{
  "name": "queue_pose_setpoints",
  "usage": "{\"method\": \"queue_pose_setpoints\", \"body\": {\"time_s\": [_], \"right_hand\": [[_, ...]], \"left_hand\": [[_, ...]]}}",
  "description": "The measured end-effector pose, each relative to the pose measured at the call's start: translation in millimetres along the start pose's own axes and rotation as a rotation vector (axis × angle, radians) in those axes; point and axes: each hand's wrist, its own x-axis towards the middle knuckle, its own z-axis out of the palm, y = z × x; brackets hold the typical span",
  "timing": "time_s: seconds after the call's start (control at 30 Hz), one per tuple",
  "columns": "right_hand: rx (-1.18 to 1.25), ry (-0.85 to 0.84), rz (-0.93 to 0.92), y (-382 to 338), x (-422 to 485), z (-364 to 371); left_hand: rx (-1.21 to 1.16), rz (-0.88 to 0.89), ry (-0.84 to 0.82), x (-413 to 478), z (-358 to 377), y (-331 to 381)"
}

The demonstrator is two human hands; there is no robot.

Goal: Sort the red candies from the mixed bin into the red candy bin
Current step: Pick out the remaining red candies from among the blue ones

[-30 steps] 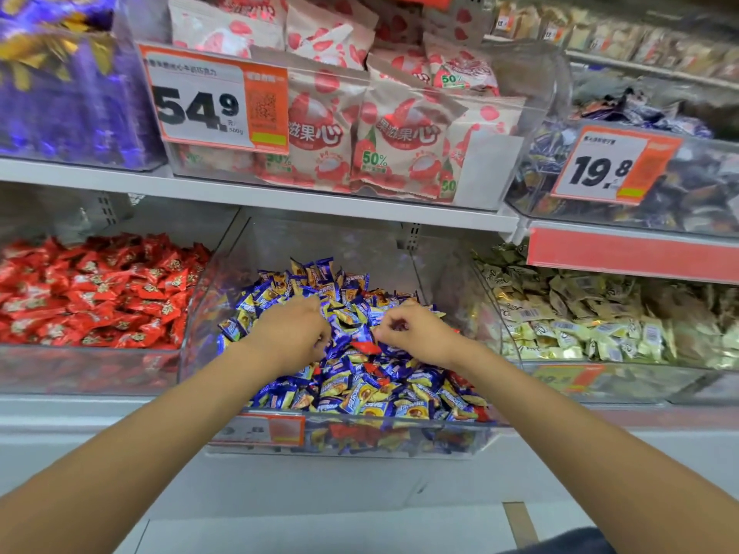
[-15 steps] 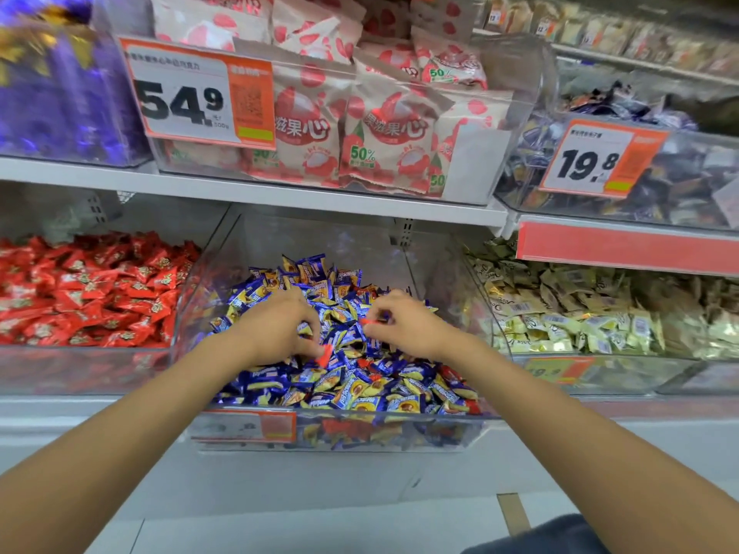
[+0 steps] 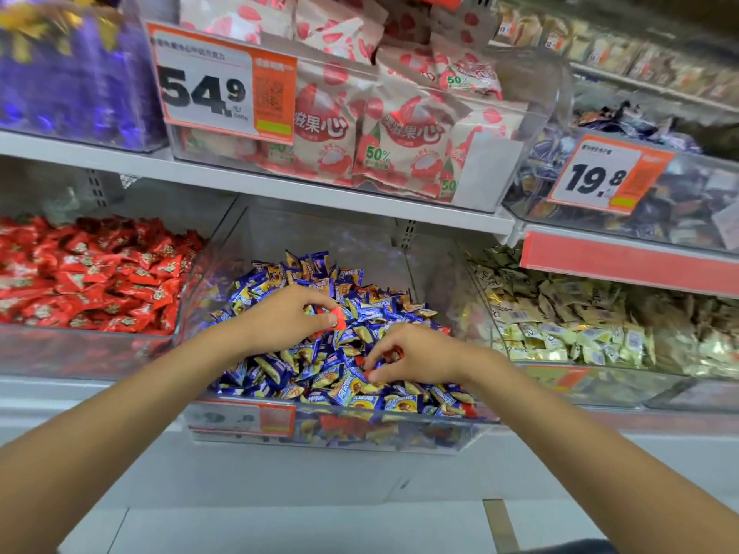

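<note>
The left hand [image 3: 288,319] pinches a red candy [image 3: 339,317] by the edge of its wrapper, between thumb and fingers, just above the heap in the mixed bin [image 3: 400,437]. The right hand [image 3: 420,355] lies lower and nearer the front, its fingers curled round a second red candy [image 3: 394,355], and their tips touch the blue candies [image 3: 304,273]. Both pieces are thus over the mixed bin, and the red candy bin [image 3: 80,355] stands just beside it on the left, behind a clear wall. I think the main danger is the thin grip: a smooth wrapper held only by its edge can slip out on the way across and fall back among the blue ones, or drop to the floor [image 3: 280,525]. If the right hand digs for one more piece while already holding one, it may lose the first, or carry a blue candy along by mistake. The heap is high at the front, so rough digging could push pieces over the low front wall. Some red wrappers [image 3: 340,423] show deep behind that wall and are easy to miss.
</note>
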Motion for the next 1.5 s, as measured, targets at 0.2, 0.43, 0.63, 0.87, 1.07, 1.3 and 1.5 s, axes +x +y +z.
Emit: {"method": "queue_pose_setpoints", "body": {"time_s": [0.2,0.43,0.63,0.87,1.07,1.3,1.5], "right_hand": [[-0.262,0.438,0.220,30.6,5.8,-20.2],[0.106,0.279,0.132,18.0,0.2,-12.0],[0.121,0.108,0.087,11.7,30.1,15.0],[0.348,0.354,0.116,18.3,-1.8,-18.0],[0.590,0.498,0.149,19.2,-19.0,-19.8],[0.646,0.537,0.158,20.9,-26.9,-18.5],[0.701,0.596,0.134,17.5,-31.0,-18.7]], "left_hand": [[-0.106,0.001,-0.043,2.2,2.3,-4.2],[-0.187,-0.002,0.035,8.8,11.7,-4.9],[-0.174,-0.001,0.050,15.8,16.0,1.9],[-0.262,-0.043,0.059,19.5,11.2,2.9],[-0.365,-0.007,-0.098,22.6,18.4,13.6],[-0.406,-0.043,0.014,26.4,18.4,13.8],[-0.397,-0.038,0.016,22.7,20.6,16.1]]}}
